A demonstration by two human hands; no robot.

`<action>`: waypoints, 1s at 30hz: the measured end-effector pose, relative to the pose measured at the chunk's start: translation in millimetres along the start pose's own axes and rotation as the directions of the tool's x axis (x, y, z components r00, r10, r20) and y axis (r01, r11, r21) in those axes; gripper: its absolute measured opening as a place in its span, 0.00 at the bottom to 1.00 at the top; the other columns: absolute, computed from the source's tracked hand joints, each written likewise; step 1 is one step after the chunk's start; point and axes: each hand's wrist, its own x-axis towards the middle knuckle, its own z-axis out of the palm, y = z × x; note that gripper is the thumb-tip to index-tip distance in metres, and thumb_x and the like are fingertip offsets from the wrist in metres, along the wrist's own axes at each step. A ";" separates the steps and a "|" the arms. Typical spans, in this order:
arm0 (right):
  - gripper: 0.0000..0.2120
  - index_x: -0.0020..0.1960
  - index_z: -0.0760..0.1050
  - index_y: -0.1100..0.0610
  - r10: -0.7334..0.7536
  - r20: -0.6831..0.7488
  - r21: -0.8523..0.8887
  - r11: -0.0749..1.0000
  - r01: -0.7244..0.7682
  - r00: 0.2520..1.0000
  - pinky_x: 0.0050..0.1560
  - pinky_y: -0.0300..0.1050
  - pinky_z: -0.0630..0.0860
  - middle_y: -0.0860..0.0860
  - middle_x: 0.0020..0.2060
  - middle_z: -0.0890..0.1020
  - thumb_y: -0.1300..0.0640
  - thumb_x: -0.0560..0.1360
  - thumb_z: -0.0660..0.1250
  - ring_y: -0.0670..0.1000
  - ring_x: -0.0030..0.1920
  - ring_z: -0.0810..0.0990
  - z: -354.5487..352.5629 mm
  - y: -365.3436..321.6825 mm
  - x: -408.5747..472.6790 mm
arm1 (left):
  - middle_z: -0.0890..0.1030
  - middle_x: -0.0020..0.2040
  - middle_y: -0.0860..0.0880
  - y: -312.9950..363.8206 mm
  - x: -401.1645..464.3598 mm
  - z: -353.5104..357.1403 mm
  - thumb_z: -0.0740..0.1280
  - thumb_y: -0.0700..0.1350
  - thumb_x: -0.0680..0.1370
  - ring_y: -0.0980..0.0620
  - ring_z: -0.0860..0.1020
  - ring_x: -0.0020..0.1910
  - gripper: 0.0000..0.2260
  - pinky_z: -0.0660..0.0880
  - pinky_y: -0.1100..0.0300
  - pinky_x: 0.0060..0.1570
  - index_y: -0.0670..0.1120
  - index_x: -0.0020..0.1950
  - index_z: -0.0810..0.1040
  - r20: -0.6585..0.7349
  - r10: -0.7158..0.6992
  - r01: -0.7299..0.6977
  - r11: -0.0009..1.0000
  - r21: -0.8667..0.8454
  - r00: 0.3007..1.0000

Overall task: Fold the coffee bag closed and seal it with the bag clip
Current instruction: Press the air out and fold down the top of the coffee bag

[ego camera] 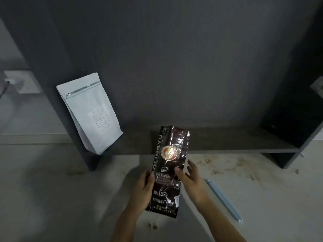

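A tall, shiny black coffee bag [168, 165] with a cup picture and white lettering stands upright in front of me, its top unfolded. My left hand [142, 187] grips its left edge near the middle. My right hand [189, 180] touches the bag's right side with the thumb on the front and the fingers spread. A long pale-blue bag clip [223, 200] lies flat on the floor to the right of my right forearm, apart from both hands.
A white zip-top pouch [90, 113] leans against a dark furniture panel [57, 95] at left. A low dark shelf [227, 140] runs behind the bag. Brown specks and stains [225, 165] mark the pale floor at right. A wall socket [22, 81] sits far left.
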 end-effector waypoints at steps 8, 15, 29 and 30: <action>0.51 0.65 0.52 0.52 -0.025 0.230 -0.144 0.988 0.060 0.973 0.55 0.42 0.78 0.53 0.60 0.74 0.56 0.52 0.81 0.46 0.58 0.76 7.6 39.1 15.8 | 0.75 0.59 0.55 -14.5 4.9 5.1 0.49 0.59 0.78 0.55 0.73 0.60 0.20 0.69 0.63 0.57 0.53 0.65 0.67 0.172 -0.023 0.022 1.000 0.007 0.985; 0.49 0.67 0.51 0.50 -0.067 0.346 -0.158 0.979 0.129 0.936 0.45 0.32 0.76 0.47 0.56 0.73 0.70 0.58 0.78 0.35 0.52 0.77 -17.7 43.0 -4.0 | 0.84 0.48 0.55 -26.4 -9.4 6.2 0.79 0.61 0.50 0.63 0.81 0.48 0.40 0.76 0.70 0.44 0.48 0.58 0.72 0.313 0.019 0.058 0.970 -0.236 0.950; 0.42 0.58 0.64 0.42 -0.183 0.243 -0.275 0.929 0.248 0.953 0.49 0.35 0.77 0.45 0.54 0.79 0.61 0.52 0.82 0.43 0.55 0.78 -52.9 54.8 -36.5 | 0.86 0.48 0.49 -25.4 -39.2 49.3 0.83 0.40 0.48 0.49 0.83 0.50 0.40 0.80 0.56 0.46 0.47 0.57 0.72 0.115 0.097 -0.055 0.943 -0.329 0.989; 0.41 0.58 0.65 0.42 -0.193 0.226 -0.283 0.925 0.254 0.955 0.50 0.36 0.77 0.46 0.53 0.80 0.61 0.52 0.82 0.44 0.55 0.79 -53.7 55.9 -36.2 | 0.86 0.47 0.49 -25.9 -40.5 49.2 0.83 0.42 0.47 0.50 0.84 0.49 0.41 0.80 0.58 0.44 0.44 0.57 0.72 0.100 0.091 -0.055 0.946 -0.319 0.991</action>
